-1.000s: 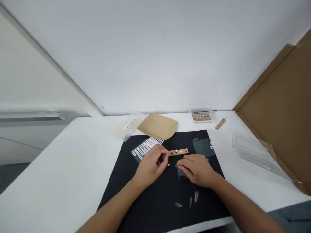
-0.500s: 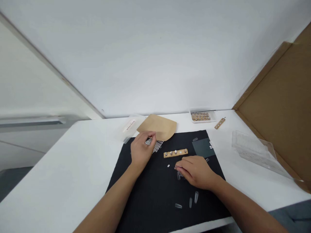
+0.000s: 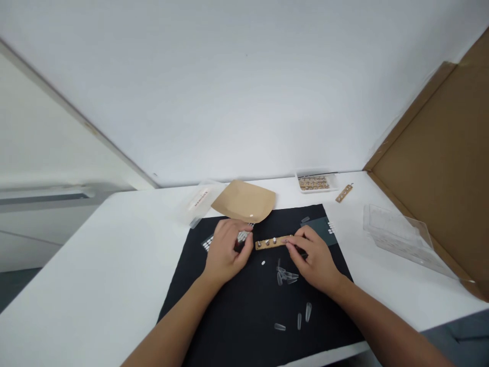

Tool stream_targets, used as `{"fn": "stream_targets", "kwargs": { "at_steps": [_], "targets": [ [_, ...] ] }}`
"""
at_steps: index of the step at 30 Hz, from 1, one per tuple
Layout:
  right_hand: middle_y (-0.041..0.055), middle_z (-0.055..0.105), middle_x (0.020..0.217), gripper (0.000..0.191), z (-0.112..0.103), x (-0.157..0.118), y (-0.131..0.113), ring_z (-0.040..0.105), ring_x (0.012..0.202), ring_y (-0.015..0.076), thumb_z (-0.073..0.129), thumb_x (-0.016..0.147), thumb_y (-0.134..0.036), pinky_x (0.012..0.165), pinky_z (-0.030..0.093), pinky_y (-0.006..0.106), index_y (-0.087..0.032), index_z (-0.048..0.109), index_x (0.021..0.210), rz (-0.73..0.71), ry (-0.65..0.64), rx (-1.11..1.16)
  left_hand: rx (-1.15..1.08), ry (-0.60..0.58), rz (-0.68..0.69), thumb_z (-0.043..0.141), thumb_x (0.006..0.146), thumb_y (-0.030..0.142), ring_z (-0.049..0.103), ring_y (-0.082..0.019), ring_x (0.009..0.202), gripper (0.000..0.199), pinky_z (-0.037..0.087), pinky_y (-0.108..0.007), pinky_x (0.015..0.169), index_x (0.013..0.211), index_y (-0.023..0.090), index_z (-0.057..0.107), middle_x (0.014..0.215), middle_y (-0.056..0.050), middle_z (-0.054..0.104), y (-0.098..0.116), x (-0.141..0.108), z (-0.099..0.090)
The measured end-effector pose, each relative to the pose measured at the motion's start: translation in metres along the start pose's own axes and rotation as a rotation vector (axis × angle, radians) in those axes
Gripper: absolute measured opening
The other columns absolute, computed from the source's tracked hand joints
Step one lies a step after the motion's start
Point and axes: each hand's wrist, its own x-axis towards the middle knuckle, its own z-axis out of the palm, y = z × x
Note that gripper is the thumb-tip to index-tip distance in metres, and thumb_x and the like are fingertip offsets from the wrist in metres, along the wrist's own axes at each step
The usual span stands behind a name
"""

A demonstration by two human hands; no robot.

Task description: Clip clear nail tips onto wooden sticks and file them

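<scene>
Three clear tips (image 3: 299, 321) lie apart from one another on the near part of a black mat (image 3: 237, 321), which is spread on the white table (image 3: 95, 265). Farther in, more clear tips make a small heap (image 3: 286, 276), with a white oval (image 3: 263, 263) alone to its left.

The right hand (image 3: 315, 259) reaches in with its thumb and forefinger drawn close together at the right part of a studded strip (image 3: 267, 243); whether they pinch anything is too small to tell. The left hand (image 3: 228, 251) is curled just beside the strip's left end, thumb and forefinger bent toward each other; I cannot tell if they meet or hold something. The strip lies flat on the mat between the two hands.

A dark sheet (image 3: 323, 228) with white ovals along its edge lies beyond the right hand, and a clear plastic case (image 3: 397, 232) sits off the mat to the right, next to the open cardboard (image 3: 439, 168).

Past the left hand is a brown paper piece (image 3: 244, 196) with a white oval on its near edge, beside a translucent pouch (image 3: 198, 199) bearing a label. By the wall, a small clear box (image 3: 319, 191) holds several studded strips in rows; one more strip (image 3: 344, 193) lies outside it, to the right.
</scene>
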Motion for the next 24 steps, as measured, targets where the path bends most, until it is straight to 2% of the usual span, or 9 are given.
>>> {"fn": "stream_targets", "kwargs": {
  "at_steps": [3,7,12,19,24],
  "targets": [
    [0.0066,0.063,0.095,0.025,0.0,0.002,0.005,0.064,0.088,0.0201,0.057,0.105,-0.025,0.08,0.054,0.034,-0.024,0.078,0.119,0.034,0.074,0.036,-0.034,-0.099,0.076,0.064,0.094,0.018,0.063,-0.027,0.101,0.015,0.051,-0.042,0.092,0.108,0.02,0.065,0.101,-0.008,0.071,0.007,-0.003,-0.004],
    [0.006,0.068,0.097,0.021,0.0,0.004,0.008,0.066,0.088,0.0195,0.062,0.103,-0.024,0.077,0.054,0.033,-0.025,0.08,0.113,0.086,0.09,0.07,-0.052,-0.201,0.109,0.065,0.094,0.02,0.06,-0.028,0.104,0.018,0.05,-0.043,0.094,0.112,0.018,0.063,0.106,-0.01,0.068,0.015,-0.003,-0.004],
    [0.0039,0.072,0.099,0.017,0.0,0.004,0.01,0.067,0.093,0.0207,0.069,0.1,-0.023,0.085,0.054,0.036,-0.029,0.082,0.109,0.076,0.081,0.051,-0.052,-0.239,0.104,0.063,0.096,0.022,0.059,-0.028,0.106,0.019,0.049,-0.045,0.096,0.114,0.019,0.061,0.109,-0.01,0.066,0.015,-0.004,-0.002],
    [0.0035,0.062,0.092,0.013,0.012,0.012,0.022,0.059,0.089,0.0213,0.078,0.095,-0.026,0.082,0.048,0.038,-0.032,0.084,0.104,0.084,0.143,-0.061,-0.029,-0.319,0.067,0.067,0.094,0.028,0.055,-0.031,0.116,0.03,0.047,-0.049,0.103,0.122,0.02,0.058,0.118,-0.011,0.063,0.011,-0.008,0.002],
    [0.0035,0.059,0.092,0.011,0.022,0.018,0.025,0.056,0.09,0.0213,0.082,0.092,-0.025,0.084,0.045,0.038,-0.032,0.085,0.1,0.117,0.109,-0.119,-0.032,-0.34,0.06,0.067,0.095,0.028,0.054,-0.031,0.119,0.033,0.048,-0.049,0.104,0.125,0.02,0.057,0.121,-0.011,0.063,0.012,-0.009,0.005]
  ]
}}
